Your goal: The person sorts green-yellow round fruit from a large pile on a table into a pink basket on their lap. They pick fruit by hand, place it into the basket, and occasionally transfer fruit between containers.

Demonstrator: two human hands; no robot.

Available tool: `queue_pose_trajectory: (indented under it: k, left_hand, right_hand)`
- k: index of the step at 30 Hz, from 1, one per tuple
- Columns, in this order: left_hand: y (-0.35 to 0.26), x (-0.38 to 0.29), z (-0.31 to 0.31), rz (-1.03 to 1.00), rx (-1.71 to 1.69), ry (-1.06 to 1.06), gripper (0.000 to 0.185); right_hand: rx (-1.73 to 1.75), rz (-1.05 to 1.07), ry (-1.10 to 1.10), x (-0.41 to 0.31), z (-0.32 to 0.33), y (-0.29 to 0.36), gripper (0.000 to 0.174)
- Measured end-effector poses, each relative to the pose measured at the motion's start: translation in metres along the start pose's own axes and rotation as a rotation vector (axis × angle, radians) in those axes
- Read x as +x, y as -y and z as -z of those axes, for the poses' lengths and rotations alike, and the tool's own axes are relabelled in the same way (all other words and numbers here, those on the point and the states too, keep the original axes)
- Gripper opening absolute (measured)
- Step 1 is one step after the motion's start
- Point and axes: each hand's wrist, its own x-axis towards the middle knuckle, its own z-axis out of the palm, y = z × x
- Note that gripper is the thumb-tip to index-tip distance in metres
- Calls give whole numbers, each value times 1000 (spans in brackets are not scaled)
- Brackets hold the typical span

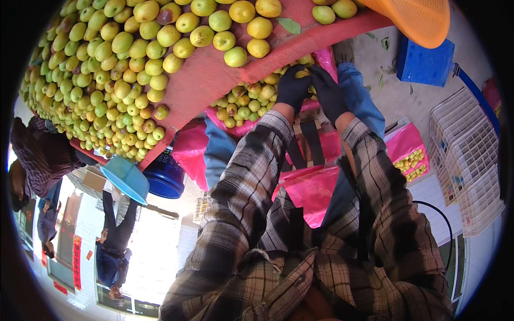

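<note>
My left hand [294, 87], in a dark glove, is closed on a yellow-green jujube [301, 74]. Right beside it, my right hand [328, 93], gloved alike, has its fingers close to that fruit; whether they grip anything is hidden. Both hands are over a container lined with pink plastic film [239, 129], between my knees. Many yellow-green jujubes [253, 105], some with brown patches, fill its visible part. Above it rises the padded edge of a red sorting table [200, 90], with a large heap of jujubes [120, 86] on top.
An orange plastic basket [421, 20] juts over the table's right end. At right are a blue box [425, 60] and stacked white plastic crates [461, 160]. A light-blue basin [125, 180] and dark-blue bucket [164, 176] are at left. Several people [114, 257] are beyond the table.
</note>
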Motion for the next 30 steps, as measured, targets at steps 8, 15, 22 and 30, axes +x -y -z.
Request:
queue_pose_trajectory:
  k: [8, 15, 22, 30]
  left_hand:
    - [16, -19, -5, -461, 610, -332, 37]
    - [-5, -13, 32, -570, 842, -417, 26]
    - [6, -18, 21, -533, 938, -403, 35]
    - [13, -19, -9, -630, 1180, -380, 45]
  right_hand:
    - [-397, 194, -142, 8, -1, -56, 44]
    - [-473, 193, -298, -5, 6, -72, 44]
    - [-461, 290, -385, 9, 0, -44, 37]
    - [-659, 188, -115, 42, 22, -55, 26]
